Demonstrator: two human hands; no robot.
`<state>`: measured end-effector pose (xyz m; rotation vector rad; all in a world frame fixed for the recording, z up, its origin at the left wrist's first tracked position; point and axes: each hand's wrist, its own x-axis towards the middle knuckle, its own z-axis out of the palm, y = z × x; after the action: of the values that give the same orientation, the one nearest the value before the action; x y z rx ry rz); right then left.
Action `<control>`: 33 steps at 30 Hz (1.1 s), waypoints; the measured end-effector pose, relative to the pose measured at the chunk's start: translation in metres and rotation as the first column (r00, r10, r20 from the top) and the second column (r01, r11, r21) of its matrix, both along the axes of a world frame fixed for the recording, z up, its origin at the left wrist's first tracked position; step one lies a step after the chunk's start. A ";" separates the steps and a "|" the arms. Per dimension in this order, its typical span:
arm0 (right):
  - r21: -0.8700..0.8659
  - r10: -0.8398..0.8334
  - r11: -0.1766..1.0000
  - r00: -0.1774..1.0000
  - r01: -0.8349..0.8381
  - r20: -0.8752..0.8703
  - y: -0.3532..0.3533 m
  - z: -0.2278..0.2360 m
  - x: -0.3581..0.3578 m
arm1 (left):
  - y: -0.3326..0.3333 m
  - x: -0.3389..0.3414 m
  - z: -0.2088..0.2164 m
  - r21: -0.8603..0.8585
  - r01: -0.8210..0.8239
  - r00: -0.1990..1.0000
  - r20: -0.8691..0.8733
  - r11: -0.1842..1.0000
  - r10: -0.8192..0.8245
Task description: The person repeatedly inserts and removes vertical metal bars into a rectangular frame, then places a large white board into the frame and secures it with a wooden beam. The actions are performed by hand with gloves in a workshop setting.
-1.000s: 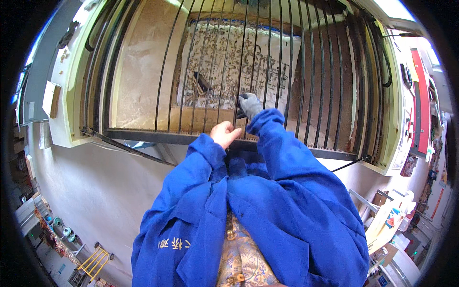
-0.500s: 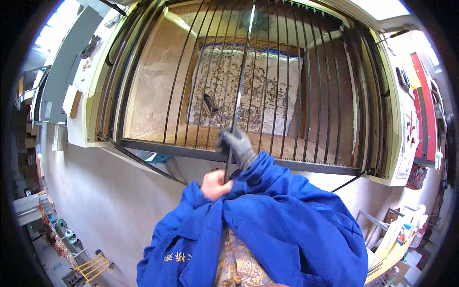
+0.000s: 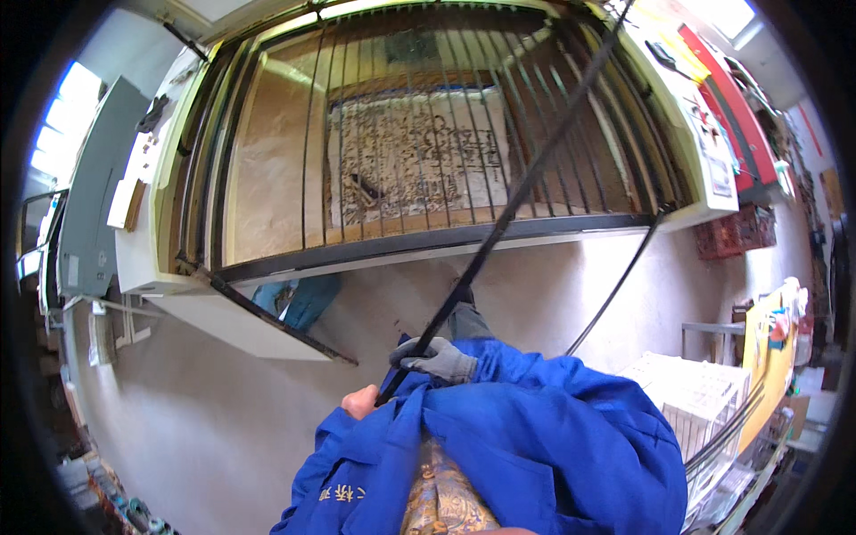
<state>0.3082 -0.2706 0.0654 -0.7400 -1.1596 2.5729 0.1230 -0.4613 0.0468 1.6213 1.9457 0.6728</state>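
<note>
A long dark slat [image 3: 526, 187] runs aslant from near my body up to the far right, across the front edge of the machine. Around its lower part my right hand [image 3: 435, 360], in a grey glove, is closed. My bare left hand [image 3: 361, 401] is at the slat's near end; its fingers are partly hidden, but it appears to grip the slat. Beyond my hands is the open bed of the machine [image 3: 428, 239], with several thin dark slats [image 3: 306, 160] set across it. Underneath them lies a pale, littered tray [image 3: 419, 152] with a small dark piece on it.
At the left, a white front panel [image 3: 241, 325] hangs lowered, with a dark stay [image 3: 267, 312] beside it. Blue bags [image 3: 312, 299] are under the machine. A white wire rack [image 3: 691, 392] and a yellow board [image 3: 765, 357] stand at the right, and a red crate [image 3: 736, 232] behind.
The slat has swung from nearly upright in the picture to a slant toward the far right. Both hands have moved slightly left and nearer my body, and I stand farther from the machine.
</note>
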 end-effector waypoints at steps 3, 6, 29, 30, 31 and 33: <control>0.192 -0.271 0.944 0.962 0.267 -0.005 -0.010 0.020 0.048 | 0.023 0.018 0.009 -0.070 0.043 0.998 0.040 0.997 -0.040; 0.346 -0.709 0.673 0.704 0.653 0.051 -0.007 0.032 0.104 | 0.043 0.028 -0.003 -0.079 0.030 0.984 0.180 0.996 -0.015; 0.992 -0.533 -0.062 -0.844 0.111 0.062 -0.304 0.016 0.727 | 0.155 0.307 -0.096 0.016 0.573 0.788 0.266 0.820 -0.555; 0.986 -0.449 0.156 -0.893 -0.062 0.015 -0.298 0.032 0.724 | 0.154 0.314 -0.090 0.046 0.585 0.785 0.218 0.810 -0.579; 0.990 -0.482 0.012 -0.869 -0.137 -0.115 -0.285 0.047 0.719 | 0.150 0.319 -0.085 0.004 0.546 0.815 0.229 0.838 -0.532; 0.950 -0.550 -0.296 -0.794 -0.102 -0.257 -0.252 0.073 0.707 | 0.139 0.318 -0.078 -0.125 0.471 0.878 0.156 0.873 -0.452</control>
<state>1.0155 -0.5225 0.1389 -1.9321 -0.4363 -0.5053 0.4408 -0.3222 -0.0313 1.8041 1.4019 0.3982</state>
